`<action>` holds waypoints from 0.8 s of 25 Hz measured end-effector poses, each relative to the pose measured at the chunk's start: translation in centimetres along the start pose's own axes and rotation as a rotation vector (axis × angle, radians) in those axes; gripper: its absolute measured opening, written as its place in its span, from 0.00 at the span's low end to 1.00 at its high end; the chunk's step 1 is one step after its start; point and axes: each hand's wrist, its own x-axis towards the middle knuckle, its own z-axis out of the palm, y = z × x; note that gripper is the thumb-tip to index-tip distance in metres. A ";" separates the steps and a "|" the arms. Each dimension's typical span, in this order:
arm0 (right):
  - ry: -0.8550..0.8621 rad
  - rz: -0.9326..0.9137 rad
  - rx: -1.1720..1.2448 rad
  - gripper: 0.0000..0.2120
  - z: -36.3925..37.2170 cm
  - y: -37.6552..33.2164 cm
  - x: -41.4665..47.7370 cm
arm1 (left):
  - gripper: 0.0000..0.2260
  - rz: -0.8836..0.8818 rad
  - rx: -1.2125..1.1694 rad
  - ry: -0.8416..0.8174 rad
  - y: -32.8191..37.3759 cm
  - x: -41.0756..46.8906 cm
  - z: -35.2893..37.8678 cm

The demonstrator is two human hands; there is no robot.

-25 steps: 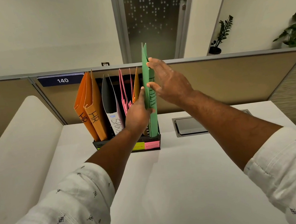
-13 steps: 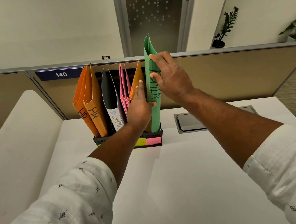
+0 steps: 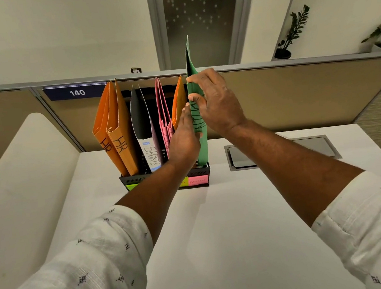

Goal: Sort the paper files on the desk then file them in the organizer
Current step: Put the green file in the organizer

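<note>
A black organizer [image 3: 140, 178] with coloured labels on its front stands at the back of the white desk [image 3: 221, 237]. It holds two orange files marked HR [image 3: 117, 129], a white file marked SPORTS [image 3: 148, 147], pink files [image 3: 163, 114] and another orange file [image 3: 178, 102]. A tall green file [image 3: 191, 71] stands upright in the rightmost slot. My right hand [image 3: 217, 102] pinches the green file's edge between thumb and fingers. My left hand [image 3: 183, 138] presses flat against its left side, fingers extended.
A tan partition [image 3: 299, 96] with a blue plate marked 140 [image 3: 76, 92] runs behind the organizer. A grey cable hatch [image 3: 282, 151] is set in the desk to the right. A white rounded divider [image 3: 21, 191] borders the desk on the left.
The green file has stayed upright in the rightmost slot while both hands shifted slightly along it; my right thumb and fingers now pinch its edge a little lower.
</note>
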 end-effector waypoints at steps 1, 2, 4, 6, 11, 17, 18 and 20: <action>-0.013 -0.007 -0.021 0.17 0.3 -0.1 -0.2 | 0.36 -0.006 -0.001 0.006 -0.2 0.0 0.0; -0.024 -0.010 -0.044 0.18 0.6 -0.1 -0.2 | 0.36 -0.012 0.003 0.013 -0.4 0.0 0.1; -0.012 0.003 -0.052 0.19 1.0 -0.4 -0.2 | 0.35 -0.009 0.012 0.016 -0.6 0.0 0.2; 0.039 0.022 0.001 0.16 1.1 -0.9 -0.1 | 0.35 0.017 0.023 0.019 -0.8 -0.1 0.1; 0.055 0.071 0.102 0.13 0.9 -0.8 -0.5 | 0.35 0.077 0.043 0.056 -0.7 -0.5 -0.5; -0.550 0.162 -0.040 0.26 3.2 1.5 -4.9 | 0.29 0.046 0.096 -0.008 -2.3 -0.8 0.4; -0.612 0.177 -0.046 0.29 3.5 1.7 -5.5 | 0.28 0.053 0.104 -0.014 -2.6 -0.9 0.7; -0.649 0.176 -0.028 0.30 3.5 1.7 -5.3 | 0.25 0.055 0.061 -0.008 -3.1 -0.7 1.0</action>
